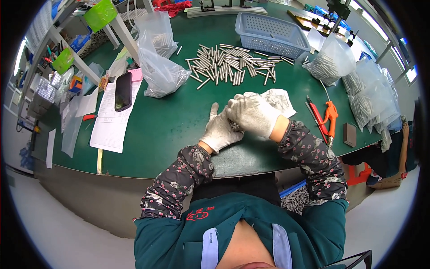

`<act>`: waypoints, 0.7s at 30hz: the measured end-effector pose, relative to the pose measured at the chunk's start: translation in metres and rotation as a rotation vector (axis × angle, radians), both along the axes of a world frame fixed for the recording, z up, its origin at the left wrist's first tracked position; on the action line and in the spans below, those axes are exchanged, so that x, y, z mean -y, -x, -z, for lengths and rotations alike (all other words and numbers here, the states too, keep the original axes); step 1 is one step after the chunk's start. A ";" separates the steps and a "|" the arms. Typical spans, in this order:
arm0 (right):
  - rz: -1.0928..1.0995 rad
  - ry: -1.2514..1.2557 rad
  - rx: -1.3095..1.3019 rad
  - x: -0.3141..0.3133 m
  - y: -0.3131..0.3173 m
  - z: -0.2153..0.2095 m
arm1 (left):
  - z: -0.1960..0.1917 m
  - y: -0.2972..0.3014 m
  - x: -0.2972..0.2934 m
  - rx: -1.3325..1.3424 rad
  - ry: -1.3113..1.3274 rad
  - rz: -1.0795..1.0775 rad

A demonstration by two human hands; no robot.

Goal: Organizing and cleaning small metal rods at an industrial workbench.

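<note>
We see two gloved hands together at the near edge of the green counter [179, 116]. Left hand [220, 131] lies palm up, fingers half open, cupping a small bunch of metal pins [234, 126]; count in the bunch we cannot tell. Right hand [253, 113] sits over it, fingers curled closed on the same pins, touching the left palm. One white cloth [280, 99] just behind the right hand. One loose pile of pins [233, 64] further back, mid-counter, several dozen, too many to count. One blue basket [271, 31] just behind that pile. Two clear bags [156, 58] left of the pile, one behind the other. More clear bags with pins [333, 58] on the right, at least four. One orange-handled tool [330, 115] and one red tool [317, 116] side by side right of the cloth, one brown block [350, 134] beside them. One black phone [123, 91] on a paper sheet [109, 121] at left. Another person's arm [405, 143] at far right edge
</note>
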State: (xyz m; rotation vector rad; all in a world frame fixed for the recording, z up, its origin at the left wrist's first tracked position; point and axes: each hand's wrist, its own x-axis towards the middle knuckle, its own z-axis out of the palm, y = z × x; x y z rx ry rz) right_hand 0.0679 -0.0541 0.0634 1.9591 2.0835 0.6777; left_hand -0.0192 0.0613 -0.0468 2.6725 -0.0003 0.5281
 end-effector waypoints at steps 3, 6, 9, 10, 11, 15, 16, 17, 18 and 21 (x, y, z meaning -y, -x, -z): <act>0.028 -0.050 -0.083 0.008 -0.013 -0.011 | -0.025 0.002 0.003 -0.214 0.265 -0.021; 0.005 -0.182 -0.650 0.012 -0.015 -0.012 | -0.033 0.005 0.004 -0.237 0.244 -0.025; -0.055 -0.059 -0.741 0.012 -0.013 -0.005 | -0.033 0.005 0.003 -0.262 0.270 -0.011; -0.025 -0.010 -0.680 0.014 -0.015 -0.005 | -0.033 0.005 0.004 -0.280 0.306 0.009; -0.023 -0.010 -0.682 0.014 -0.023 -0.005 | -0.031 0.005 0.004 -0.283 0.306 0.011; 0.148 -0.502 -1.200 0.001 -0.084 -0.026 | -0.020 0.008 0.002 -0.111 0.284 -0.028; 0.212 -0.609 -1.139 -0.001 -0.114 -0.023 | -0.022 0.006 0.004 -0.123 0.272 -0.016; 0.276 -0.712 -1.076 -0.004 -0.143 -0.020 | -0.024 0.004 0.005 -0.137 0.261 -0.007; 0.459 -0.758 -1.185 -0.013 -0.157 -0.025 | -0.025 0.008 0.003 -0.144 0.261 -0.018; 0.721 -1.057 -1.360 -0.016 -0.220 -0.019 | -0.029 0.007 0.005 -0.159 0.298 -0.014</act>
